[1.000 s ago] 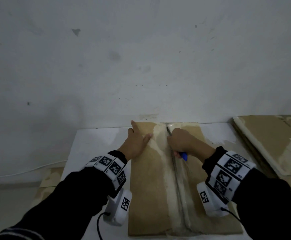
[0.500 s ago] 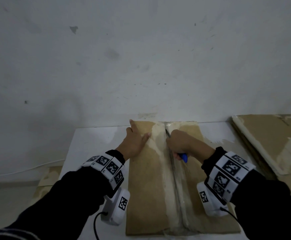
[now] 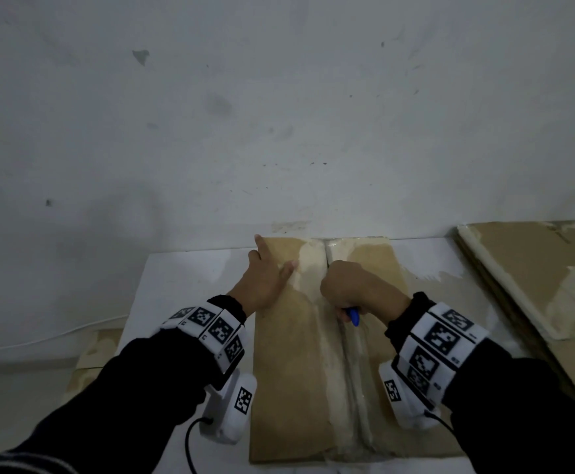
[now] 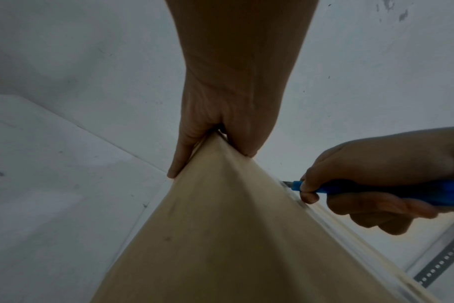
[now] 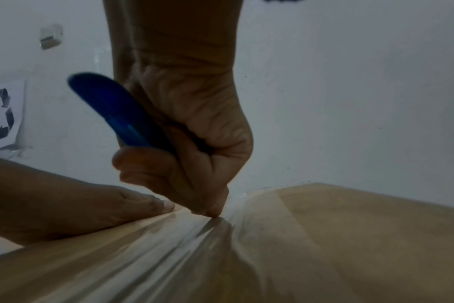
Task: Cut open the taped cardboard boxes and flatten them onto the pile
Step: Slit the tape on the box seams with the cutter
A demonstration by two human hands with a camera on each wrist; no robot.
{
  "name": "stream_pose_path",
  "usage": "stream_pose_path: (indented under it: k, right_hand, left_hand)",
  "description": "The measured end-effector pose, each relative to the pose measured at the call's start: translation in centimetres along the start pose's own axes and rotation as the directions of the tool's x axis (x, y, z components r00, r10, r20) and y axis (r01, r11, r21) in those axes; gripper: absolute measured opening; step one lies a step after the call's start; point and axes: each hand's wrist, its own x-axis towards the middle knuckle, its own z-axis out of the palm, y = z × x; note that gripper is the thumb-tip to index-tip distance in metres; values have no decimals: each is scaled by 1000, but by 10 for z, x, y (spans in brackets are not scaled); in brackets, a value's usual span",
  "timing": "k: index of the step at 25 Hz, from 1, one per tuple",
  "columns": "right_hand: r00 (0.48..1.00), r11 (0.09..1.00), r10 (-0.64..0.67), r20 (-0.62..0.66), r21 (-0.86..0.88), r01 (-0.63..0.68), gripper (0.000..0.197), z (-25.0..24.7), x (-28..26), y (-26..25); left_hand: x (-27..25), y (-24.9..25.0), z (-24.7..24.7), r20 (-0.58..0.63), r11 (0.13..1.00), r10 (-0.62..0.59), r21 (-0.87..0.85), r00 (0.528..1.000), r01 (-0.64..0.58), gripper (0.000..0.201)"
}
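Observation:
A brown cardboard box (image 3: 289, 371) stands on the white table (image 3: 183, 285), its top seam covered with clear tape (image 3: 351, 378). My left hand (image 3: 265, 278) lies flat on the box's left flap near the far edge, the fingers (image 4: 179, 160) straight along the box's left side. My right hand (image 3: 351, 285) grips a blue utility knife (image 3: 352, 316) in a fist, and its blade (image 4: 285, 183) meets the taped seam near the far end. In the right wrist view the knife handle (image 5: 111, 110) sticks up out of my fist above the tape (image 5: 184, 242).
A pile of flattened cardboard (image 3: 532, 278) lies at the right of the table. The white wall (image 3: 279, 114) rises just behind the box. More cardboard (image 3: 98, 347) shows low at the left, below the table. A recycling sign (image 5: 0, 116) hangs on the wall.
My right hand with the knife has slid slightly nearer along the seam. The left hand stays pressed on the left flap.

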Motion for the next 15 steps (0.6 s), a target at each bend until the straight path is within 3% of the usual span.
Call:
stream_pose_path:
  k: [3, 7, 15]
  right_hand:
    - [998, 998, 48, 47, 28, -49, 50, -1, -4, 4]
    - [989, 958, 149, -22, 251, -139, 34, 9, -5, 16]
    - [993, 950, 117, -5, 293, -111, 34, 14, -14, 19]
  left_hand:
    - [-2, 0, -1, 3, 1000, 4, -8, 1000, -4, 89]
    - [-1, 0, -1, 7, 1000, 3, -13, 1000, -3, 89]
    - [-3, 2, -2, 29, 1000, -6, -23, 1000, 6, 89]
